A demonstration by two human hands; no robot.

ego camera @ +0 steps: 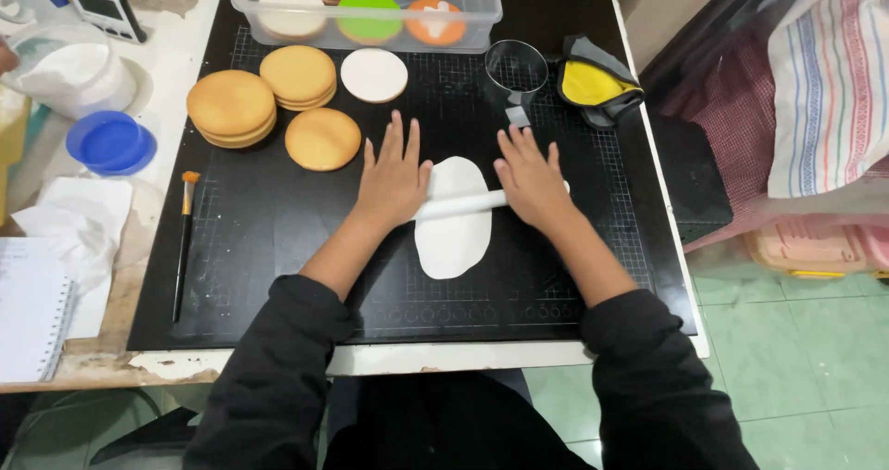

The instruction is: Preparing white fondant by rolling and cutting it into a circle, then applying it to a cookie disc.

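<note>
Pressing flat, my left hand (394, 178) and right hand (530, 175) lie open-palmed on the pin (460, 205), mid-frame across the white sheet (452, 234). I judge it soft, tearable; lift it by the edges.

Worn white table (185, 53) carries black gridded cutting mat (278, 248); on mat: flat white oval fondant sheet (451, 243), round tan cookies (269, 100), clear plastic tub (366, 16), metal ring cutter (515, 70), thin brush (183, 248); beside mat: blue lid (111, 142), spiral notebook (35, 308)
</note>
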